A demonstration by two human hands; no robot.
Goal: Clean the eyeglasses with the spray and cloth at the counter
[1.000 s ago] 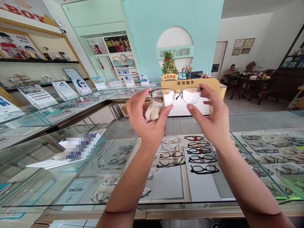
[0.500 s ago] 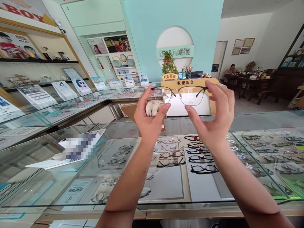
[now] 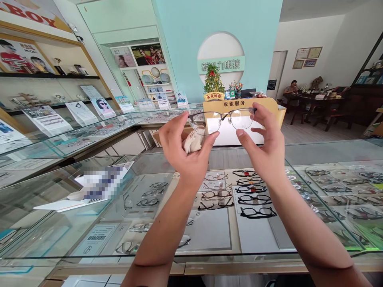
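A pair of eyeglasses (image 3: 206, 122) with thin metal rims and a dark brow line is held up between my hands, slightly tilted. My left hand (image 3: 186, 156) grips its left end between index finger and thumb. A crumpled cream cloth (image 3: 194, 141) sits bunched in the same palm, behind the thumb. The other end is pinched by my right hand (image 3: 265, 145), index finger at the top corner and thumb near the lower rim. Below the hands, a glass showcase (image 3: 209, 259) holds rows of frames, including black eyeglasses (image 3: 257, 212).
An open printed leaflet (image 3: 98, 187) lies on the glass at left. Calendar cards (image 3: 44, 119) line the side counter. Across the floor stands a yellow-topped cashier desk (image 3: 271, 109) with a plant (image 3: 212, 81). A person (image 3: 291, 88) sits at a far table.
The eyeglasses have turned, so the right side looks narrower. My right hand has shifted left, and my left hand has rotated, showing more of the cloth.
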